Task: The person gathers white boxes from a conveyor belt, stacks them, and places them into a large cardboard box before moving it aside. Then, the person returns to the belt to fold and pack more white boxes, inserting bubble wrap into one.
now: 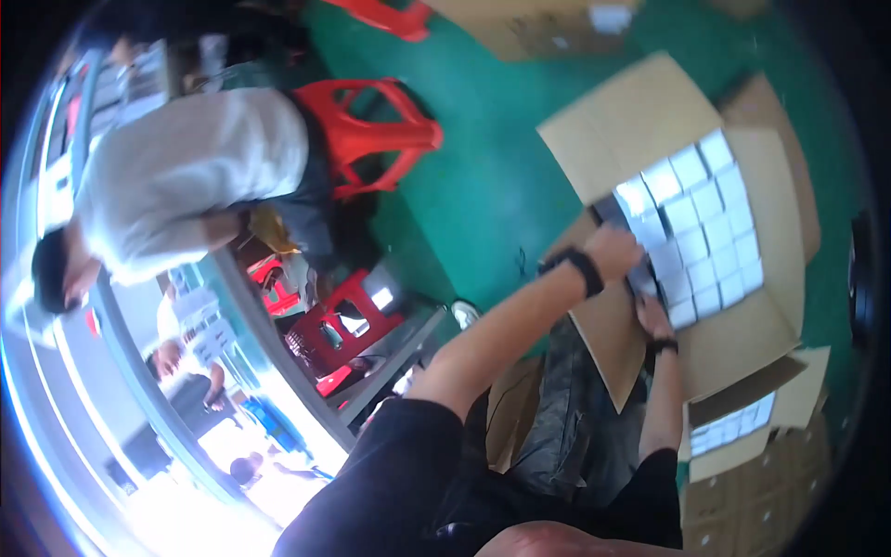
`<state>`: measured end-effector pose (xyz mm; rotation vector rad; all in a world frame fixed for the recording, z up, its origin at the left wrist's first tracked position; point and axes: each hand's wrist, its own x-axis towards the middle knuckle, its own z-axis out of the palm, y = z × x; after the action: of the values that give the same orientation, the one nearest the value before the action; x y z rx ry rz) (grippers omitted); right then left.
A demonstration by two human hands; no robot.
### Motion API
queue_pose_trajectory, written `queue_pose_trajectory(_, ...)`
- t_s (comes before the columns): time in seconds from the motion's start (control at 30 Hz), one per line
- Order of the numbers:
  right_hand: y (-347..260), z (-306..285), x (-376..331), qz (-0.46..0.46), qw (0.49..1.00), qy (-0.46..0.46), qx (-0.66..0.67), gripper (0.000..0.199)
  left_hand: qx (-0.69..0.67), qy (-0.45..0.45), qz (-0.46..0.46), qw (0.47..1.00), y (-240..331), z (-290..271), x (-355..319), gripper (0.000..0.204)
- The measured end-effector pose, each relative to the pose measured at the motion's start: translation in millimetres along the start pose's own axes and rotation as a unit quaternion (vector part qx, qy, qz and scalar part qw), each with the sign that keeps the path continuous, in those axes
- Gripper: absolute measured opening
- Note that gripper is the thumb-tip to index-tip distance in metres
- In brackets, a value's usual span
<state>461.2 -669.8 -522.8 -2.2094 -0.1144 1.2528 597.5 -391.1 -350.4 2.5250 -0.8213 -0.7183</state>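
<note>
Reaches with both hands into a large open cardboard carton [640, 121], in the right part of the view, with its flaps folded outward. Holds the left hand [613, 252] at the left side of the small white boxes [691, 246], with the fingers curled inward and the back of the hand turned up. Has the right hand [654, 317] just below it, at the lower left corner of the same boxes, with the fingers directed into the carton. Cannot tell, because of the blur and the hidden fingertips, whether pinching a box or only touching one. Has the white boxes inside the carton, set close together in rows, with a narrow dark gap among them near the left hand. Wears a dark band [587, 271] on the left wrist and a thinner band [665, 345] on the right one. Has at the lower right a second open carton [807, 379], also with white boxes inside, and brown cartons [761, 501] below it. Has at the left, well apart across the green floor [473, 204], a person in a white top [204, 167], beside a red plastic stool [399, 139].
</note>
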Motion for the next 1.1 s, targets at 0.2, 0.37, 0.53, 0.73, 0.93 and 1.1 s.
queue_pose_trajectory(0.2,16,-35,-133,0.037,0.994,0.084,-0.060,0.030,-0.091,0.288,-0.240,0.922,105,-81,-259,0.027)
queue_pose_trajectory(0.37,-6,-59,-150,-0.066,0.962,0.227,-0.135,0.025,-0.314,0.132,-0.475,0.812,184,-30,-537,0.024)
queue_pose_trajectory(0.53,-223,65,-147,-0.147,0.987,0.047,-0.039,0.028,-0.244,0.419,-0.685,0.544,320,59,-726,0.020)
queue_pose_trajectory(0.73,-531,207,-272,-0.423,0.852,-0.160,-0.262,0.043,-0.157,0.633,-0.711,0.262,398,65,-765,0.017)
queue_pose_trajectory(0.93,-722,400,-464,-0.718,0.468,-0.374,-0.355,0.068,0.029,0.554,-0.832,-0.013,470,94,-792,0.038)
queue_pose_trajectory(1.1,-721,536,-575,-0.735,0.292,-0.431,-0.433,0.092,0.028,0.497,-0.867,-0.011,468,130,-827,0.069)
